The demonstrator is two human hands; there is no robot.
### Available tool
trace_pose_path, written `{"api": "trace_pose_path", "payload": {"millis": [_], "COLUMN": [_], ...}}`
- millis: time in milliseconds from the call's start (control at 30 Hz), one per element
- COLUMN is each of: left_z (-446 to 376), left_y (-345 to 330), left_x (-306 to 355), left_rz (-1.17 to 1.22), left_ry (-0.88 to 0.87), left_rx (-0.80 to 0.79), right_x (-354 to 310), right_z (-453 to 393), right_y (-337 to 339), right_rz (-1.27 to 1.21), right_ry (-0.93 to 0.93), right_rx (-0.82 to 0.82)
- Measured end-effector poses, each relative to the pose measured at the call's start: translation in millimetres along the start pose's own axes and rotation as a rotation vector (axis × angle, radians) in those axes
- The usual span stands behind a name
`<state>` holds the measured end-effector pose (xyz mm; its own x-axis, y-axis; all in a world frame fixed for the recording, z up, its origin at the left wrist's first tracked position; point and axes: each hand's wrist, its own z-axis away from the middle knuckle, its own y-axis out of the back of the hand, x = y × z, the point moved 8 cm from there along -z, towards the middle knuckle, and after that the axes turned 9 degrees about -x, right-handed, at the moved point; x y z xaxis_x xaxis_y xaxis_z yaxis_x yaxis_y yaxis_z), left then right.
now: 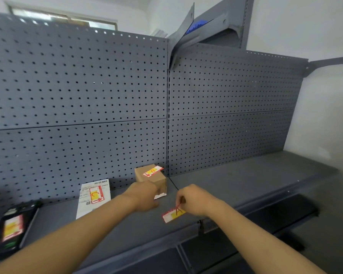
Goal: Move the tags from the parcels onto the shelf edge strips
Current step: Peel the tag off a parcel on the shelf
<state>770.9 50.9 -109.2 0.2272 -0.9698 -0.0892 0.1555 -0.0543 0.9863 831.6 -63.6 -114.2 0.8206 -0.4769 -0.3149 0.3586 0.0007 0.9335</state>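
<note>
A small cardboard box point(150, 176) stands on the grey shelf point(246, 175) against the pegboard, with a red, yellow and white tag point(153, 171) on its top. My left hand point(145, 194) rests against the box's front lower side, fingers curled. My right hand point(194, 198) pinches a similar tag point(173, 214) marked with a red letter, held just above the shelf's front part. A white flat parcel point(93, 196) leans on the pegboard at the left, carrying its own tag point(96, 194). A dark parcel point(14, 230) at far left also bears a tag point(12, 228).
The shelf's front edge strip point(236, 216) runs below my hands. A perforated grey back panel point(77, 91) rises behind the parcels. Loose grey shelf parts point(188, 34) lie on top of the unit. A white wall point(325, 115) closes the right side.
</note>
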Motion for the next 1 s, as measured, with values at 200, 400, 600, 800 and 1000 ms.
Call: {"api": "trace_pose_path", "payload": {"millis": [200, 400, 600, 800, 1000], "left_z": [29, 84, 180, 317, 473], "left_y": [16, 7, -3, -21, -49], "left_x": [-28, -72, -130, -205, -265], "left_rz": [0.104, 0.077, 0.115, 0.132, 0.121], "left_ry": [0.103, 0.240, 0.430, 0.667, 0.889], "left_rx": [0.062, 0.028, 0.045, 0.080, 0.058], "right_x": [-28, -79, -174, -322, -485], "right_z": [-7, -28, -45, -46, -29], "right_y": [14, 2, -20, -53, -105], "right_rz": [0.000, 0.002, 0.037, 0.126, 0.156], "right_ry": [0.081, 0.205, 0.368, 0.586, 0.777], "right_rx": [0.037, 0.020, -0.004, -0.036, -0.095]}}
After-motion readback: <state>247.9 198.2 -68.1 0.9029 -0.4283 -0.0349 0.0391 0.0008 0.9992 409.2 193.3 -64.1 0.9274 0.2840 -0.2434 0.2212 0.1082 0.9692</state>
